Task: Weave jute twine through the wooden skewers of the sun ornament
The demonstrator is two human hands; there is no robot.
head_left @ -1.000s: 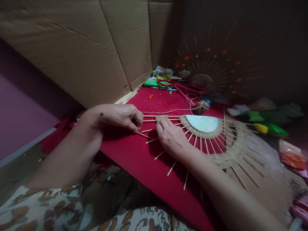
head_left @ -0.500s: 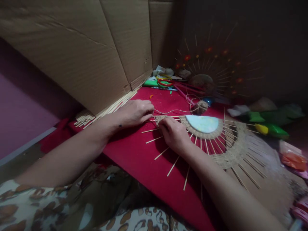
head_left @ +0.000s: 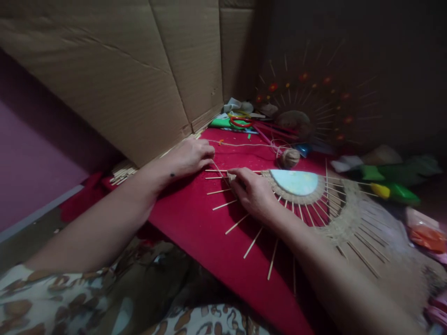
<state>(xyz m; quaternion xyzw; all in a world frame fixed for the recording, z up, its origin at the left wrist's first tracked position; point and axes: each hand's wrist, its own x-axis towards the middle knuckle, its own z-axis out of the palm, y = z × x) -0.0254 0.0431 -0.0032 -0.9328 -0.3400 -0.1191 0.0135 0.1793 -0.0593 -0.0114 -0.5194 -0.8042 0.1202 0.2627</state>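
Observation:
My left hand (head_left: 193,156) pinches a strand of jute twine (head_left: 240,145), just left of the stick ends. From its fingers one stretch slants down to the woven band; another runs right to the twine ball (head_left: 289,158). My right hand (head_left: 254,190) is closed on the left end of a half-round woven piece (head_left: 316,193), over its twine band and thin wooden sticks. That piece has a pale blue half disc (head_left: 296,181) at its centre and sticks fanning out toward me. The fingers partly hide the band's left end.
A red board (head_left: 209,232) lies beneath the work. Cardboard (head_left: 139,79) stands behind it, with loose sticks (head_left: 122,173) at its foot. Red-handled scissors (head_left: 240,122) lie at the back. Packets (head_left: 426,232) sit far right. A flower-dotted stick fan (head_left: 307,102) stands behind.
My left hand has moved left and slightly up, away from the sticks, drawing the twine out from the band. My right hand stays nearly in place on the woven piece.

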